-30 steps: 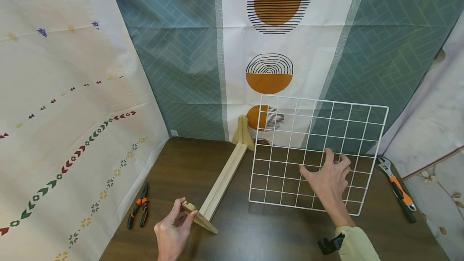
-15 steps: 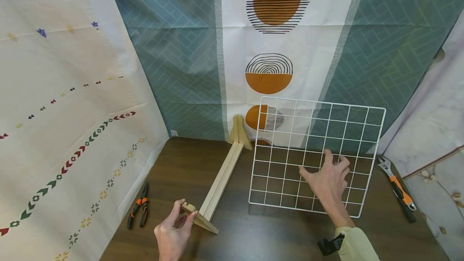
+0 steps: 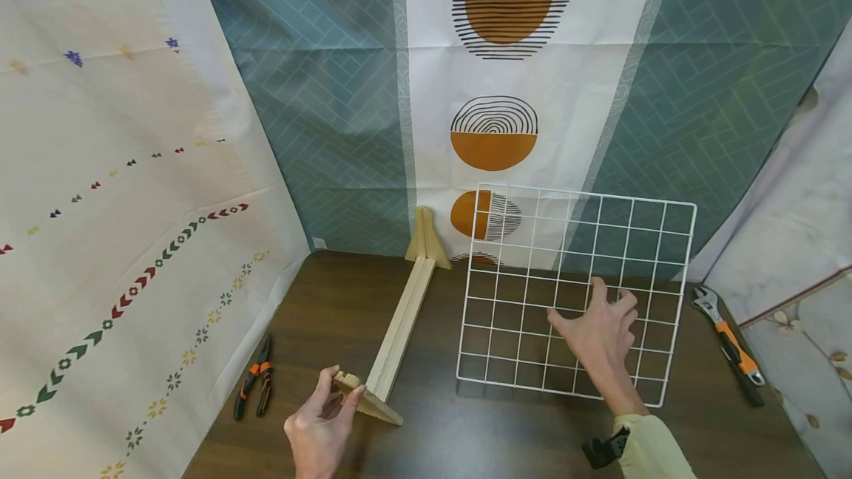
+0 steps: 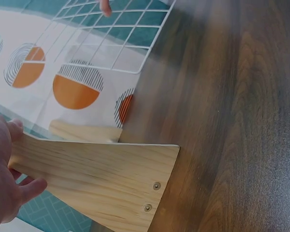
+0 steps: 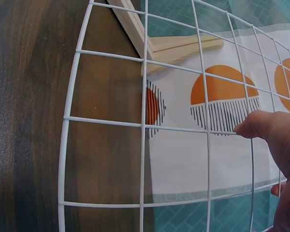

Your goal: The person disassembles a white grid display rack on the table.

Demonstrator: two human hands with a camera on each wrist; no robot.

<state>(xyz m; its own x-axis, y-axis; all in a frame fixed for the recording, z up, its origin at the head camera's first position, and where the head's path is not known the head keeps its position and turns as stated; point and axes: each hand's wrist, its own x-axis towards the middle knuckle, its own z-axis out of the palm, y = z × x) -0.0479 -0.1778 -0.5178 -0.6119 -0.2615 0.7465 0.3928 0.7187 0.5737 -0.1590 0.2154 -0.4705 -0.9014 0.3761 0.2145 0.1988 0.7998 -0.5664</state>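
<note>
A pale wooden stand (image 3: 401, 331) sits on the table, a grooved bar between two flared end pieces. My left hand (image 3: 316, 423) pinches the narrow top of the near end piece (image 4: 96, 176) between thumb and fingers; two screw heads (image 4: 156, 185) show near its wide edge. To the right, a white wire grid panel (image 3: 526, 305) is held up, tilted, by my right hand (image 3: 602, 335). In the right wrist view, the thumb (image 5: 256, 124) presses a wire, while the other fingers are mostly hidden. Panel and stand are apart.
Orange-and-black pliers (image 3: 255, 379) lie at the left of the brown table (image 3: 319, 301). An adjustable wrench (image 3: 725, 335) and a dark-handled tool (image 3: 744, 383) lie along the right edge. Patterned cloths hang behind and at both sides.
The stand's far end has swung left, pivoting about the near end in my left hand. The grid's upper right side has shifted left and down, with my right hand moving slightly.
</note>
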